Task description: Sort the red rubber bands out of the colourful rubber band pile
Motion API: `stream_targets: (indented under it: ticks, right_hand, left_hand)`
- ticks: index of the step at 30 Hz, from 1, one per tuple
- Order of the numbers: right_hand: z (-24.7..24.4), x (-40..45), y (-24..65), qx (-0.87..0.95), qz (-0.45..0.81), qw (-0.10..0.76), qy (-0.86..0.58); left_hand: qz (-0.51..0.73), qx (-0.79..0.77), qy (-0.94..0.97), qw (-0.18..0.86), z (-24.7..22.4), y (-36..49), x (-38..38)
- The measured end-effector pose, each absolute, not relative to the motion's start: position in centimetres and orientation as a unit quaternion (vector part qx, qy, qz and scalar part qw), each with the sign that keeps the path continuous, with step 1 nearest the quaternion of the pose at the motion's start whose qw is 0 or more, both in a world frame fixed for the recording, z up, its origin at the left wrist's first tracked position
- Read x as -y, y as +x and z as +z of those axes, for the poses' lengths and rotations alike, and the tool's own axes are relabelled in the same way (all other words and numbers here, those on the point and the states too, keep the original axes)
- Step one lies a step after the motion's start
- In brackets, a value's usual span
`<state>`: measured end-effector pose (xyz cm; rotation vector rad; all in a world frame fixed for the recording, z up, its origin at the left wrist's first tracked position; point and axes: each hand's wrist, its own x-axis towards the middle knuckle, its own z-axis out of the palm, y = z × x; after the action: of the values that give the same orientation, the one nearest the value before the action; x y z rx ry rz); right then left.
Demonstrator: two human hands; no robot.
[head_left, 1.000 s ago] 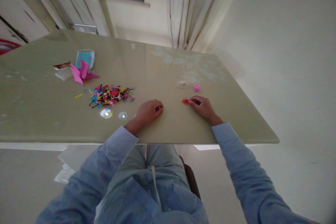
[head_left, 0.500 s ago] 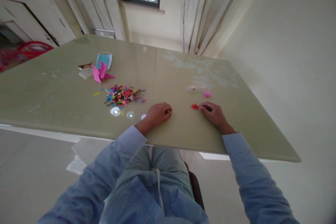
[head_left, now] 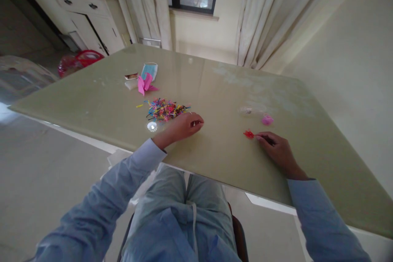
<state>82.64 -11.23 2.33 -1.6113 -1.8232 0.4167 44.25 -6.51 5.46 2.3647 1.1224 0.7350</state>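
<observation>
A pile of small multicoloured strips (head_left: 166, 108) lies on the glossy table (head_left: 215, 159). Just beside its right front side is my left hand (head_left: 184, 126), thumb and fingers pinched together; anything between the tips is too small to make out. My right hand (head_left: 278, 149) pinches at the right edge of a small red cluster (head_left: 249, 134), and what its fingertips hold cannot be made out. Behind this hand sit a pink item (head_left: 267, 120) and a clear, see-through object (head_left: 248, 110).
At the back left of the table are a pink folded paper (head_left: 146, 84), a blue face mask (head_left: 150, 71), a small wrapper (head_left: 131, 76) and a whitish packet (head_left: 131, 84). Beyond the table's left edge stand a red chair (head_left: 89, 57) and a white cabinet (head_left: 89, 18).
The view has turned left, so things on the table appear further right. My left hand is nearer the multicoloured pile and partly overlaps its front. My right hand stays at the red cluster.
</observation>
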Motion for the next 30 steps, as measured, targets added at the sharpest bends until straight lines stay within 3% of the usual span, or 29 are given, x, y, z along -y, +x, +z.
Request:
stream_targets:
  ticks: [8, 19, 30]
  right_hand:
    - [2.7, 11.4, 82.5, 0.672, 0.193, 0.339, -0.629]
    - [2.7, 11.6, 82.5, 0.694, 0.173, 0.324, -0.619]
    - [2.7, 11.8, 82.5, 0.699, 0.168, 0.312, -0.622]
  left_hand:
    - [0.172, -0.513, 0.838, 0.063, 7.6, 36.1, 3.5]
    - [0.034, -0.411, 0.909, 0.061, 6.5, 38.4, 2.0]
    - [0.039, -0.414, 0.906, 0.073, 6.2, 38.2, 1.6]
